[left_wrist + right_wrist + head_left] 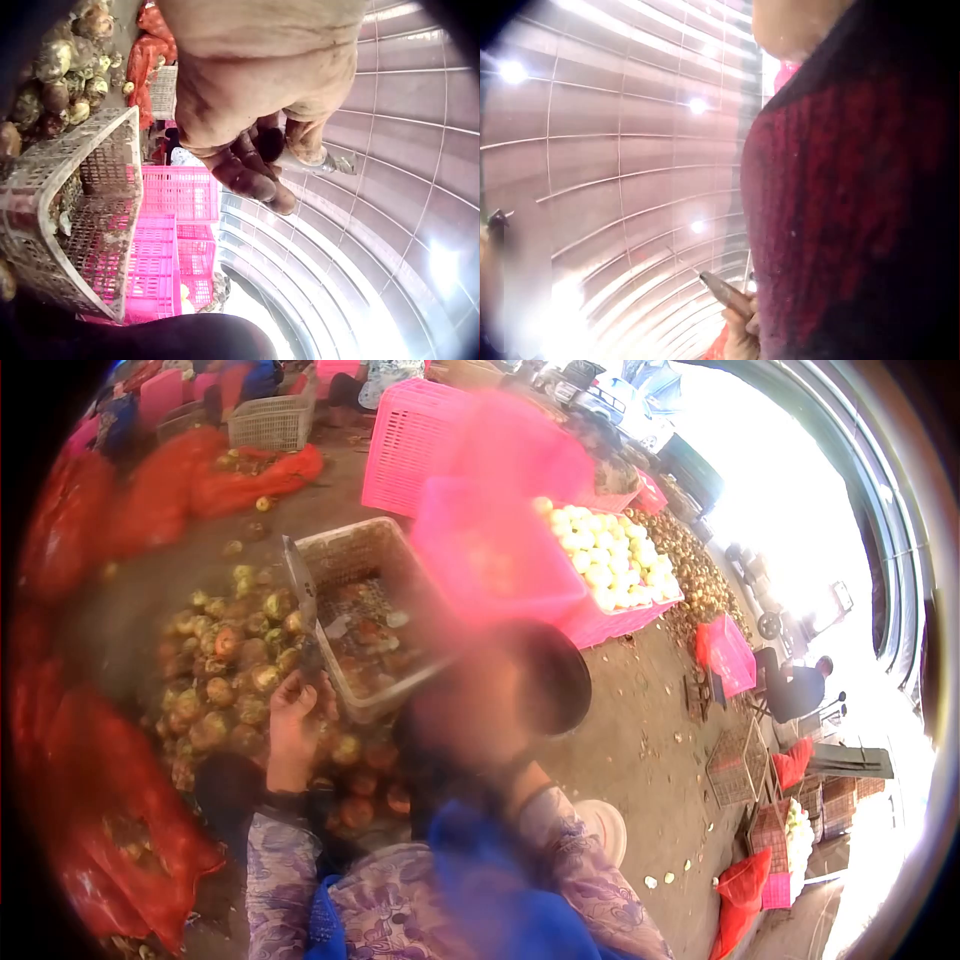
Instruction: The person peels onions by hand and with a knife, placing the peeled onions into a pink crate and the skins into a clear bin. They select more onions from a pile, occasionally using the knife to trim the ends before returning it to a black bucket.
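My left hand [295, 720] grips a knife [302, 585] above a heap of unpeeled onions [215, 690]. Its blade stands up beside the near left corner of a dirty plastic crate [375, 705], which has scraps of skin inside. In the left wrist view, the fingers curl around the knife's handle. My right forearm [560, 830] reaches forward in a flowered sleeve. Only a small part of my right hand [791, 30] shows at the top of the right wrist view; its fingers are hidden behind dark red knit fabric [832, 195]. A blur covers that area in the head view.
A pink crate [625, 618] of peeled onions stands ahead to the right, beside other pink crates [395, 450]. Red mesh sacks [110, 790] lie on the left. A white round object [603, 830] is beside my right sleeve. People sit at the far left.
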A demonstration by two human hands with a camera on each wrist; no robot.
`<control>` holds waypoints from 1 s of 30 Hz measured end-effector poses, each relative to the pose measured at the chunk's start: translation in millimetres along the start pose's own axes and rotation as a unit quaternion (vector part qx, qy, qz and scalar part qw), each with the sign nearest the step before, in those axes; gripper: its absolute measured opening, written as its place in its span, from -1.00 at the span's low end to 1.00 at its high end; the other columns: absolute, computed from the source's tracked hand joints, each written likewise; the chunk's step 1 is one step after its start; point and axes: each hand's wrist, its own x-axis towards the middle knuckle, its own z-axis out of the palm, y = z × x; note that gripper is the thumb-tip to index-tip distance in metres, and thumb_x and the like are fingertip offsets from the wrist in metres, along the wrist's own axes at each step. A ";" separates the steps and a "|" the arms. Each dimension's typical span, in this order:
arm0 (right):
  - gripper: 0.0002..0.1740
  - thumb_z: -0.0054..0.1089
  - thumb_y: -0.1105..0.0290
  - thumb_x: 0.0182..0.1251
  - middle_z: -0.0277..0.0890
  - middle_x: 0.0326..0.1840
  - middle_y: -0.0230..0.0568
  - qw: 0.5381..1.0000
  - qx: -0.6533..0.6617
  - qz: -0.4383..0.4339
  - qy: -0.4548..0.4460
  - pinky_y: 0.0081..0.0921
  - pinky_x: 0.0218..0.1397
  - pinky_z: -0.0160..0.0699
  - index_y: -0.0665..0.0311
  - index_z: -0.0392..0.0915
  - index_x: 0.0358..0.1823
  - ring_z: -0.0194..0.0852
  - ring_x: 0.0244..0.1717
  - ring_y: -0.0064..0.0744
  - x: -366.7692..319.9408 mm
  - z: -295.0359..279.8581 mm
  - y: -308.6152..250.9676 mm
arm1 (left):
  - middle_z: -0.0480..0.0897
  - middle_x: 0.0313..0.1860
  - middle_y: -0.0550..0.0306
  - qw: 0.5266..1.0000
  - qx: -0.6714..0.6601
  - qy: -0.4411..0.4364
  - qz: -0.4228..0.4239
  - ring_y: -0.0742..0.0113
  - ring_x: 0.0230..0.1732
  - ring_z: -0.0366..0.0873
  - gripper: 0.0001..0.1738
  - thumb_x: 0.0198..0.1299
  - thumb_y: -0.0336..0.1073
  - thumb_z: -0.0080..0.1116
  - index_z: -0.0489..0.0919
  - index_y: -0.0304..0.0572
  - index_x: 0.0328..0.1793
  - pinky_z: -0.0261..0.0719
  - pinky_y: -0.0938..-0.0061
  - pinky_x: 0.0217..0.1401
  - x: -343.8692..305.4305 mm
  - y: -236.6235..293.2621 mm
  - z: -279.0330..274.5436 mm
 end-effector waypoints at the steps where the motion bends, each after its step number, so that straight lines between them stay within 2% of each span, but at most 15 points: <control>1: -0.52 0.15 0.11 0.36 0.63 -0.10 0.12 1.000 -0.011 0.008 0.011 -0.01 -0.03 0.54 0.30 0.51 0.15 0.61 -0.12 0.12 9.3 8.3 13.8 | 0.68 -0.30 0.06 1.000 -0.004 -0.009 -0.003 0.30 -0.45 0.61 -0.59 0.20 -0.19 0.42 0.63 -0.38 0.02 0.62 0.41 -0.43 0.6 0.0 0.0; 5: -0.51 0.15 0.09 0.35 0.63 -0.12 0.15 0.996 -0.063 0.038 0.052 0.01 -0.05 0.54 0.30 0.52 0.13 0.61 -0.13 0.15 48.6 33.3 55.7 | 0.67 -0.31 0.05 1.000 -0.007 -0.005 0.005 0.30 -0.45 0.60 -0.59 0.21 -0.19 0.42 0.62 -0.40 0.01 0.62 0.43 -0.43 0.4 0.8 0.6; 8: -0.51 0.16 0.08 0.35 0.63 -0.12 0.16 0.989 -0.107 0.073 0.066 0.03 -0.07 0.54 0.30 0.52 0.12 0.61 -0.14 0.17 68.4 39.9 70.1 | 0.66 -0.32 0.04 1.000 -0.005 -0.017 0.011 0.30 -0.45 0.60 -0.58 0.20 -0.19 0.42 0.62 -0.41 0.01 0.62 0.44 -0.42 0.6 2.3 0.5; 9: -0.49 0.15 0.06 0.36 0.62 -0.15 0.20 0.979 -0.150 0.128 0.053 0.06 -0.07 0.53 0.31 0.51 0.14 0.61 -0.14 0.21 70.4 40.7 68.0 | 0.66 -0.32 0.04 1.000 -0.004 -0.012 0.011 0.30 -0.45 0.60 -0.58 0.20 -0.19 0.42 0.62 -0.41 0.01 0.62 0.44 -0.42 1.0 1.8 0.8; 10: -0.49 0.15 0.06 0.36 0.62 -0.15 0.20 0.979 -0.149 0.126 0.053 0.06 -0.07 0.53 0.31 0.51 0.14 0.61 -0.14 0.21 71.9 42.5 65.7 | 0.66 -0.32 0.03 1.000 -0.003 -0.007 0.010 0.30 -0.45 0.60 -0.57 0.19 -0.19 0.43 0.62 -0.41 0.01 0.62 0.45 -0.42 1.4 1.5 0.8; 17: -0.50 0.10 0.08 0.38 0.62 -0.14 0.21 0.981 -0.161 0.079 0.066 -0.02 -0.06 0.56 0.33 0.51 0.16 0.62 -0.16 0.16 51.4 47.7 85.2 | 0.67 -0.30 0.04 1.000 -0.007 0.013 0.001 0.30 -0.45 0.61 -0.58 0.19 -0.20 0.42 0.62 -0.40 0.01 0.61 0.46 -0.43 1.2 -1.0 0.2; 29: -0.50 0.07 0.23 0.36 0.62 -0.17 0.12 0.982 -0.177 -0.028 0.067 -0.12 -0.06 0.56 0.42 0.48 0.21 0.61 -0.18 0.04 22.6 23.0 38.3 | 0.68 -0.29 0.03 0.999 -0.028 0.027 0.011 0.28 -0.46 0.62 -0.59 0.21 -0.19 0.41 0.62 -0.39 0.02 0.58 0.46 -0.45 2.3 -0.4 4.9; 30: -0.50 0.07 0.24 0.35 0.62 -0.17 0.11 0.979 -0.185 -0.042 0.069 -0.13 -0.06 0.56 0.42 0.48 0.21 0.61 -0.18 0.03 24.5 19.6 30.5 | 0.68 -0.29 0.03 0.999 -0.029 0.007 0.011 0.27 -0.45 0.62 -0.59 0.22 -0.20 0.41 0.62 -0.40 0.03 0.57 0.45 -0.45 2.7 -0.2 2.4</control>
